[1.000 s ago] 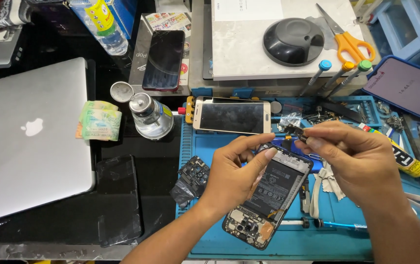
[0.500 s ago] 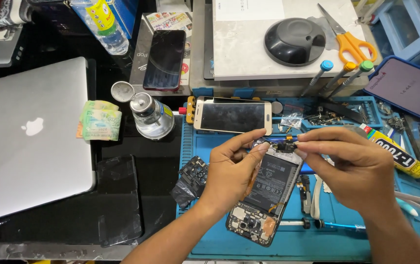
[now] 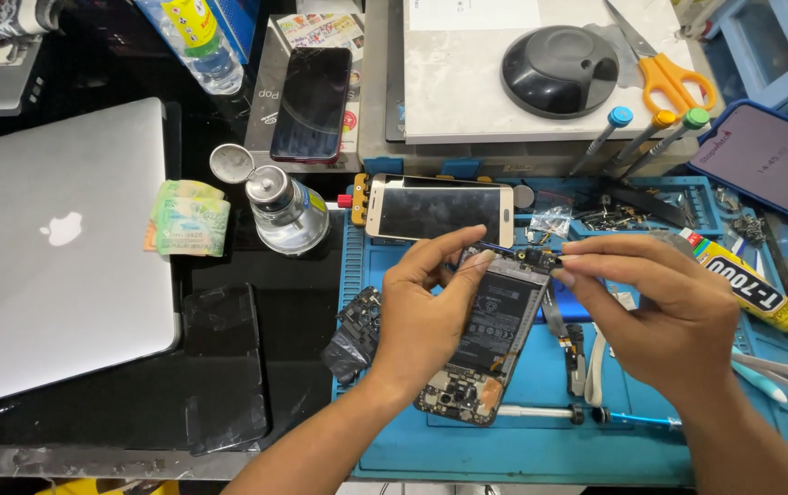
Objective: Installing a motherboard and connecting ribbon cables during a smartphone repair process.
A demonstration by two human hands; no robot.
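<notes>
Opened phone point(image 3: 490, 339), back cover off, battery and boards bare, sits mid blue repair mat point(image 3: 522, 449), tilted. Left hand point(image 3: 426, 316) grips its left edge, thumb over the top. Right hand point(image 3: 660, 312) pinches something tiny at the phone's top right corner; can't tell what. Likely light, rigid, fragile: best held by the frame edges, off the boards.

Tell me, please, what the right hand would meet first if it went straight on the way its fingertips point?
The right hand points left; it would probably first meet the left hand at the opened phone, though depth is unclear.
</notes>
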